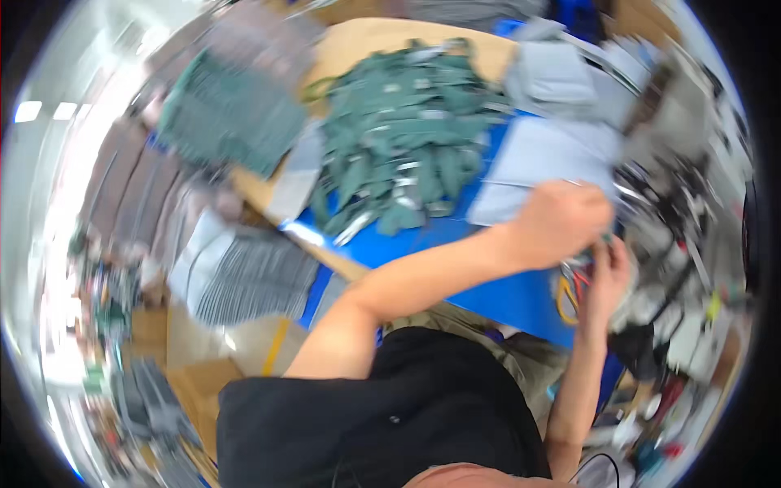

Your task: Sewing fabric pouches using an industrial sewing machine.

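Our left hand [565, 221] and right hand [613, 272] were close together, frame right; we couldn't tell what either gripped. We had scissors [564, 304] just beside, probably for quick reach; green straps [399, 122] heaped upper centre.

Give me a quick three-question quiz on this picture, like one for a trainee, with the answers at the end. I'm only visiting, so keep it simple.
1. Multiple choice: what colour is the heap of strap-like pieces in the middle of the table?
a) red
b) green
c) yellow

2. True or false: the left hand and the right hand are close together.

3. Short answer: which lies nearer the left hand, the heap or the pale grey cloth?

Key: 1. b. 2. True. 3. The pale grey cloth.
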A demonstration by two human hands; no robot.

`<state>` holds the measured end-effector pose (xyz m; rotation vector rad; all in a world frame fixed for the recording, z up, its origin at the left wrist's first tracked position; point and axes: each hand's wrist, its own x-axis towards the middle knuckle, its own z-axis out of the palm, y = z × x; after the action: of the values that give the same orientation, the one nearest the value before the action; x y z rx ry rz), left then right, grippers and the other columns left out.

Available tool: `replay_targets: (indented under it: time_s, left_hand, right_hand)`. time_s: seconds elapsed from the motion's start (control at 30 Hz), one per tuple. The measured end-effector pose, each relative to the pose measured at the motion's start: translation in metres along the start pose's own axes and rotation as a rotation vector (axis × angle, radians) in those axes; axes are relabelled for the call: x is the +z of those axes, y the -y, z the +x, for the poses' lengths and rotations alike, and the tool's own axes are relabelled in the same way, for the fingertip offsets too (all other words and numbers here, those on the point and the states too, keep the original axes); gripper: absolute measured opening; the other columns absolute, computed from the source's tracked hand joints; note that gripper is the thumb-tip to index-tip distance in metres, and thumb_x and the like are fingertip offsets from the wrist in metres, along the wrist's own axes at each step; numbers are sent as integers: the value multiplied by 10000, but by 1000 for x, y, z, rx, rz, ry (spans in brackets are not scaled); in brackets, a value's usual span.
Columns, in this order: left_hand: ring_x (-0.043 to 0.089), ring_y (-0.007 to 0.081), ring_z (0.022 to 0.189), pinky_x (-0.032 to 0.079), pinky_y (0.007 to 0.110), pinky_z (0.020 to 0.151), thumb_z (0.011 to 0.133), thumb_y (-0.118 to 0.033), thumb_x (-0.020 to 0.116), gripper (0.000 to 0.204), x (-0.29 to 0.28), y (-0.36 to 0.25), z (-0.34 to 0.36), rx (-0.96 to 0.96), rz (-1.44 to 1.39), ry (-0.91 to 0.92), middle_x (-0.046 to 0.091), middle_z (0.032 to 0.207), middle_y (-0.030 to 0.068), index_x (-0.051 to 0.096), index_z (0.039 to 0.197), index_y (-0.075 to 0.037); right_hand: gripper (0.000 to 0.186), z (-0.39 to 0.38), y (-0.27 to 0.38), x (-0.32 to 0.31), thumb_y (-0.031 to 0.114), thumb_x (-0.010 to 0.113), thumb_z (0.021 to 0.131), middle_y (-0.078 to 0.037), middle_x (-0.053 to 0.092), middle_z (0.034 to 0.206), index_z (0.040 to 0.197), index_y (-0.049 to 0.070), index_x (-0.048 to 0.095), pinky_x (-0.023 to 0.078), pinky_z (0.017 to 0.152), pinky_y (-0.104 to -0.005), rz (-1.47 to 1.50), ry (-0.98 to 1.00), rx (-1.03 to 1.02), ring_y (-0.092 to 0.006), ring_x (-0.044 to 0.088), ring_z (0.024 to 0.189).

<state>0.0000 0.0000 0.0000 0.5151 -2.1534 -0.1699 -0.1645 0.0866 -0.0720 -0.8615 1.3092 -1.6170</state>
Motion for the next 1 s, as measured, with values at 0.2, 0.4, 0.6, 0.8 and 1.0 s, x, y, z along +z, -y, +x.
replay_targets:
  time_s: [0.2,0.4,0.6,0.8,1.0]
  left_hand:
    - [712,213,879,522,360,666,782,-85,726,102,46,-16,11,200,-65,45,728,1007,10,688,877,-91]
    - [709,174,914,490,334,684,742,-58,731,135,54,-25,14,272,10,155,742,1026,2,681,866,-78]
    - [706,166,903,477,338,739,728,-64,711,164,48,-24,28,272,52,215,746,1010,-4,686,888,-97]
    - [694,182,864,458,359,742,751,-59,721,142,57,-2,62,334,99,271,750,956,-1,681,878,-107]
    - [694,267,898,498,391,792,783,-42,761,159,56,1,46,217,11,255,754,969,60,703,927,-79]
  right_hand:
    - [168,-18,9,-19,106,710,963,3,697,849,1092,0,728,492,602,-199,136,-160,-46,-49,620,676]
    - [45,-18,5,-17,68,701,964,50,634,772,963,25,686,483,600,-192,259,-125,-29,-14,575,673]
    - [30,-8,7,-14,57,700,962,57,627,776,957,32,684,478,596,-191,368,-116,-34,-9,567,678]
    - [65,31,9,-7,86,717,953,40,657,787,957,22,709,469,579,-199,371,-178,15,-18,573,674]
    - [79,45,5,3,74,742,922,-6,722,814,946,0,755,487,598,-229,477,-321,12,-49,609,681]
